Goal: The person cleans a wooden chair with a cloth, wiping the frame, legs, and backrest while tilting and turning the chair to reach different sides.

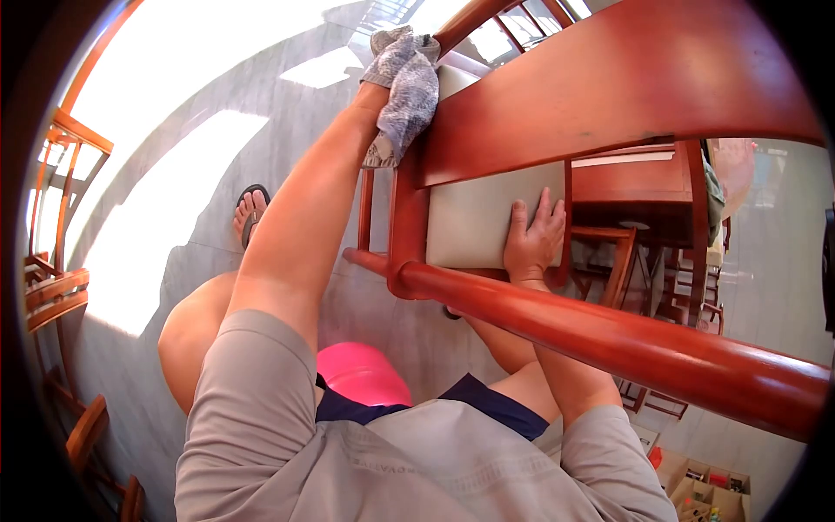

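A reddish-brown wooden chair [609,96] fills the upper right, its round rail crossing in front of me. My left hand [400,65] is wrapped in a grey patterned cloth [409,100], pressed to the chair frame at its upper left corner; the cloth hides most of the fingers. Flat on the pale seat pad [470,217], near its right edge, rests my right hand [533,235], fingers spread and holding nothing. The right forearm passes behind the round rail [609,335].
A pink stool [361,374] is beneath me. Other wooden chairs stand at the left edge [56,296]. A wooden table [639,183] and more furniture are at the right. Small items fill a compartmented box [709,487] at the lower right.
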A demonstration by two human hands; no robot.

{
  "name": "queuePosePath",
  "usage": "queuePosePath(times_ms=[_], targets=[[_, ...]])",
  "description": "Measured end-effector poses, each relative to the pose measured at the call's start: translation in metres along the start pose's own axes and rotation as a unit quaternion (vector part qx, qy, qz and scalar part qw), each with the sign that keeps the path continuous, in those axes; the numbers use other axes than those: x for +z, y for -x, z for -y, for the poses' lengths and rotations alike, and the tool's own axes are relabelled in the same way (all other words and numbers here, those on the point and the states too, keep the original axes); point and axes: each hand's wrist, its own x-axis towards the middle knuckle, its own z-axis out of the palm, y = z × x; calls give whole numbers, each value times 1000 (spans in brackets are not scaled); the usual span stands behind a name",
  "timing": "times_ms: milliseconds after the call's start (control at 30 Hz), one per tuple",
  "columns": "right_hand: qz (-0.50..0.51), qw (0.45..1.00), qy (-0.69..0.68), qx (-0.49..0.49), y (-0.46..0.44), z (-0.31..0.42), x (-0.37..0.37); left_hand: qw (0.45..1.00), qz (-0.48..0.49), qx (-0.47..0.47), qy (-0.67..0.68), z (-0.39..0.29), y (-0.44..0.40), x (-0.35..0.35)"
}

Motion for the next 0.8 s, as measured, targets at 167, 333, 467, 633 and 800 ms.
queuePosePath(times_ms=[167, 333, 467, 633, 800], targets=[[8, 1000, -15, 8, -1, 3, -3, 766, -50, 499, -402, 23, -6, -23], [9, 1000, -4, 6, 1, 0, -2, 836, -61, 332, -432, 20, -19, -17], [8, 1000, -10, 2, 0, 0, -3, 936, 25, 235, -261, 24, -29, -20], [3, 1000, -7, 1, -1, 1, -2, 733, -76, 484, -471, 25, -8, -26], [7, 1000, -7, 4, 1, 1, -2, 965, -12, 144, -217, 23, -11, -20]])
